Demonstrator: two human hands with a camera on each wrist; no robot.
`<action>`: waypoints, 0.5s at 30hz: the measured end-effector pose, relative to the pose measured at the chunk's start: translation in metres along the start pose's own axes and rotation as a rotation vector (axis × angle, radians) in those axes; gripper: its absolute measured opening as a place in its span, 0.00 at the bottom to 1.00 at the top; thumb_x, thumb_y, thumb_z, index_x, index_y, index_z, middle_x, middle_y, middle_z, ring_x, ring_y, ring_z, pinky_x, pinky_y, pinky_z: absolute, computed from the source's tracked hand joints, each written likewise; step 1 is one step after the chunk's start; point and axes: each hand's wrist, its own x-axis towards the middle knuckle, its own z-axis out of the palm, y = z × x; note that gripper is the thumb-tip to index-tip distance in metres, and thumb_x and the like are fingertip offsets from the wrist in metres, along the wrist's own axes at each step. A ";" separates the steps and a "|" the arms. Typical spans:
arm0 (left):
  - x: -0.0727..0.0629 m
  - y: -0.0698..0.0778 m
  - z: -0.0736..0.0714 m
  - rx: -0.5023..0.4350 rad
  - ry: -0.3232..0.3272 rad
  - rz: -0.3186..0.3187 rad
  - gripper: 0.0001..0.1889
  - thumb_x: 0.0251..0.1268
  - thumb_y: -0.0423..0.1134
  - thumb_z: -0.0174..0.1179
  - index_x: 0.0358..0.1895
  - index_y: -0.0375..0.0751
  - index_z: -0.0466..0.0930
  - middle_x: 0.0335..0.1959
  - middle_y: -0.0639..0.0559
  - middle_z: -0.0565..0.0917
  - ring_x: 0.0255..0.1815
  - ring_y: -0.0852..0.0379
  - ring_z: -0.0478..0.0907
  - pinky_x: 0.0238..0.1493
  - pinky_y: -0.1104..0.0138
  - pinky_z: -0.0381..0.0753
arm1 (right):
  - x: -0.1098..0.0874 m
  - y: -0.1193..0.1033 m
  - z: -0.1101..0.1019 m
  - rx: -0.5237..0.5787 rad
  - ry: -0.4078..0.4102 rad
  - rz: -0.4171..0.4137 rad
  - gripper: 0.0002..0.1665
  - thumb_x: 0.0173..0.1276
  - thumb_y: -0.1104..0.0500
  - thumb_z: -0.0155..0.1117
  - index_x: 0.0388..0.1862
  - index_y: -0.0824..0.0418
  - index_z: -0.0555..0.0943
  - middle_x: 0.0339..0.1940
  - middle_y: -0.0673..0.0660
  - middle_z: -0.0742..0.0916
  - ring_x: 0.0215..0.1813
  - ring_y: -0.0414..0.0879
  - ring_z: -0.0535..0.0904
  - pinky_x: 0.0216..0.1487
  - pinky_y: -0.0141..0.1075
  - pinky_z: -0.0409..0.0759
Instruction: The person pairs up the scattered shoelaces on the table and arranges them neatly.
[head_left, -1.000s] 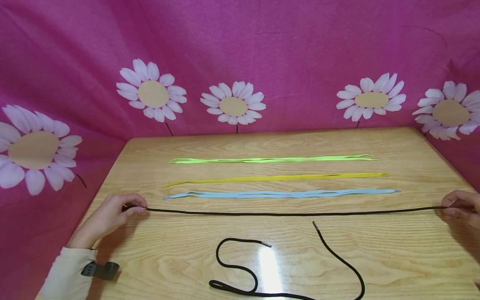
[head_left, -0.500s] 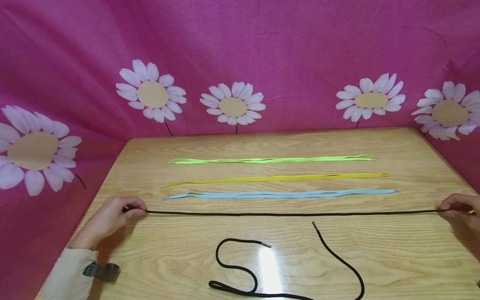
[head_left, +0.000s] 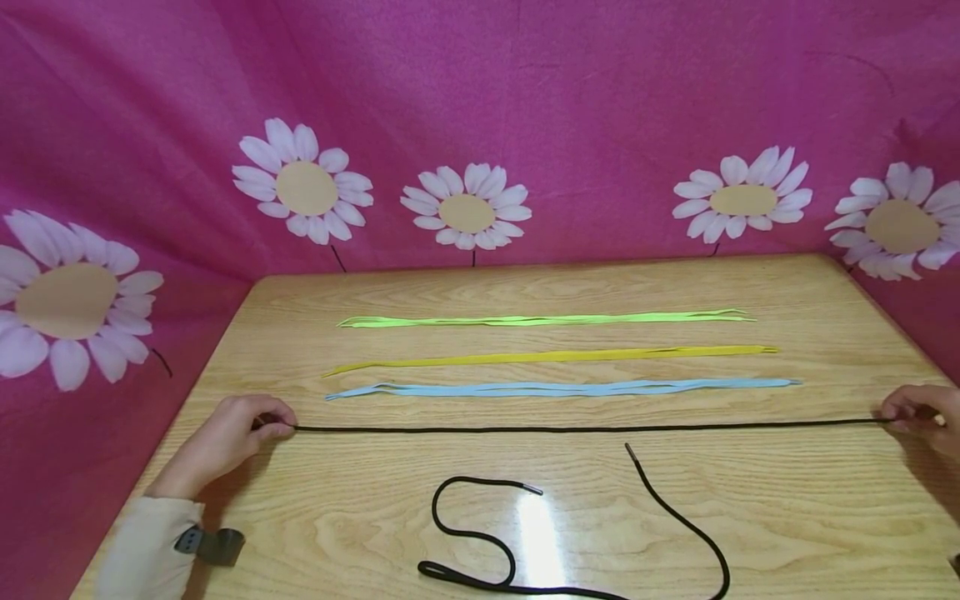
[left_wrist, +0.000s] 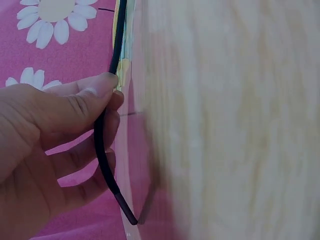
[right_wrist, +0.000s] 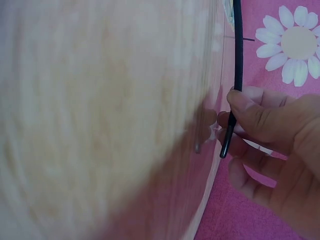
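A black shoelace [head_left: 585, 429] stretches almost straight across the table between both hands. My left hand [head_left: 238, 433] pinches it near one end between thumb and forefinger; in the left wrist view the tipped end [left_wrist: 126, 209] hangs below the fingers. At the far right my right hand [head_left: 924, 415] pinches the other end, and its shiny tip [right_wrist: 226, 145] pokes out under the thumb. Just beyond the stretched lace lies a light blue shoelace [head_left: 570, 388], folded lengthwise. Nearer to me a second black shoelace [head_left: 480, 534] lies in loose curves, partly cut off by the view's lower edge.
Behind the blue lace lie a yellow shoelace [head_left: 555, 356] and a lime green shoelace [head_left: 547, 320], roughly parallel. They rest on a wood-grain table [head_left: 337, 517]. A pink cloth with white daisies [head_left: 585, 125] hangs around its back and sides.
The stretched black lace has drawn straighter, losing its slight sag. My left hand has shifted slightly toward me, and both ends of the lace sit a little nearer. The other laces have not moved.
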 end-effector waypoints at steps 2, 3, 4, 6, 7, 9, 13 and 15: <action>0.001 0.000 0.001 0.002 -0.010 -0.003 0.07 0.52 0.28 0.69 0.28 0.45 0.83 0.28 0.58 0.83 0.28 0.67 0.74 0.30 0.67 0.75 | 0.000 0.000 0.000 -0.020 -0.005 0.000 0.20 0.59 0.39 0.48 0.24 0.52 0.74 0.24 0.31 0.71 0.27 0.23 0.65 0.21 0.20 0.64; 0.001 0.000 0.001 0.002 -0.014 -0.001 0.08 0.52 0.28 0.69 0.28 0.45 0.83 0.28 0.58 0.83 0.28 0.66 0.74 0.30 0.67 0.75 | -0.001 0.001 0.000 -0.025 -0.009 0.000 0.20 0.59 0.39 0.48 0.24 0.52 0.74 0.24 0.31 0.71 0.27 0.23 0.64 0.21 0.20 0.64; 0.001 0.000 0.001 0.000 -0.020 -0.004 0.08 0.52 0.27 0.69 0.28 0.45 0.83 0.28 0.58 0.82 0.28 0.66 0.74 0.31 0.67 0.76 | -0.001 0.001 0.000 -0.026 -0.012 0.002 0.21 0.58 0.38 0.48 0.24 0.52 0.74 0.24 0.31 0.71 0.27 0.23 0.64 0.20 0.21 0.64; 0.002 0.000 0.001 -0.003 -0.031 -0.003 0.08 0.52 0.27 0.69 0.28 0.44 0.83 0.28 0.58 0.82 0.28 0.66 0.74 0.30 0.67 0.76 | -0.001 0.002 0.000 -0.024 -0.014 0.000 0.22 0.57 0.37 0.47 0.23 0.53 0.74 0.24 0.31 0.70 0.27 0.23 0.64 0.20 0.21 0.63; 0.001 0.000 0.002 -0.005 -0.036 -0.001 0.08 0.52 0.26 0.69 0.29 0.44 0.83 0.27 0.58 0.81 0.28 0.66 0.74 0.30 0.68 0.76 | -0.001 0.002 0.000 -0.017 -0.013 -0.004 0.22 0.57 0.37 0.47 0.23 0.52 0.74 0.24 0.32 0.70 0.27 0.23 0.64 0.20 0.21 0.63; 0.002 0.000 0.002 -0.009 -0.046 0.004 0.08 0.51 0.26 0.69 0.29 0.43 0.83 0.27 0.58 0.81 0.28 0.66 0.74 0.30 0.68 0.76 | -0.001 0.003 0.000 -0.023 -0.016 -0.003 0.23 0.55 0.35 0.46 0.23 0.52 0.74 0.24 0.32 0.69 0.27 0.23 0.63 0.20 0.21 0.63; 0.002 0.001 0.003 0.003 -0.061 0.011 0.08 0.51 0.25 0.68 0.29 0.42 0.82 0.27 0.58 0.80 0.28 0.66 0.73 0.30 0.68 0.76 | -0.003 0.001 0.002 -0.066 -0.018 0.011 0.26 0.53 0.34 0.45 0.22 0.54 0.73 0.25 0.32 0.68 0.27 0.23 0.62 0.20 0.22 0.63; 0.003 0.002 0.003 0.011 -0.066 0.013 0.08 0.52 0.24 0.68 0.29 0.42 0.82 0.26 0.58 0.80 0.27 0.66 0.72 0.29 0.68 0.75 | -0.004 0.001 0.002 -0.090 -0.026 0.022 0.28 0.52 0.33 0.43 0.22 0.56 0.73 0.25 0.32 0.68 0.27 0.24 0.62 0.20 0.22 0.63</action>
